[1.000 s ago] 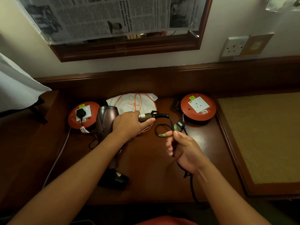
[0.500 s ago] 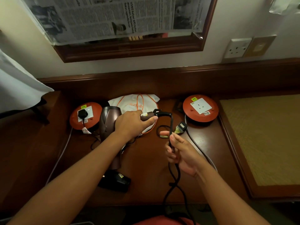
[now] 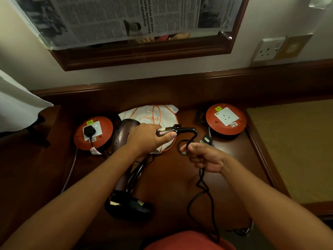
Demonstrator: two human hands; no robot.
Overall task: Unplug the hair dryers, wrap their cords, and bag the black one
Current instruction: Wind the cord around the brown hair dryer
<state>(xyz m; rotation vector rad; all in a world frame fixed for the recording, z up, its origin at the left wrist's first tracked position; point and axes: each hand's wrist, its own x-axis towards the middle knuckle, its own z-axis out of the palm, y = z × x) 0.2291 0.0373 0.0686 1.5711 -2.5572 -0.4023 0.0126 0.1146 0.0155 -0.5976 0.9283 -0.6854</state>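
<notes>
Since half a second ago my right hand (image 3: 203, 156) has swung the cord (image 3: 201, 181) lower and closer to the left one, and the loop under the handle has tightened. That right hand is curled round the black cord, pinching a small loop of it just below the strain relief; the rest of the cord drops from the fist, kinks, and trails off the counter's (image 3: 171, 177) near edge towards my lap.

My left hand (image 3: 146, 137) grips the handle of the brown hair dryer (image 3: 124, 134), thumb along the handle's end, the barrel pointing left and down. The dryer's plug (image 3: 206, 139) lies loose on the counter, just beside the right orange socket reel (image 3: 226, 120) — out of the socket.

The black hair dryer (image 3: 126, 204) lies on the counter near the front edge, below my left forearm. Its plug (image 3: 89, 131) sits in the left orange socket reel (image 3: 93, 131), with its cord running back under my wrist.

A white drawstring bag (image 3: 149, 116) with orange cord lies flat behind my left hand, between the two reels. On the wall behind — a mirror frame (image 3: 144, 55) covered with newspaper (image 3: 117, 17), and a white wall socket (image 3: 268, 49) to the right.
</notes>
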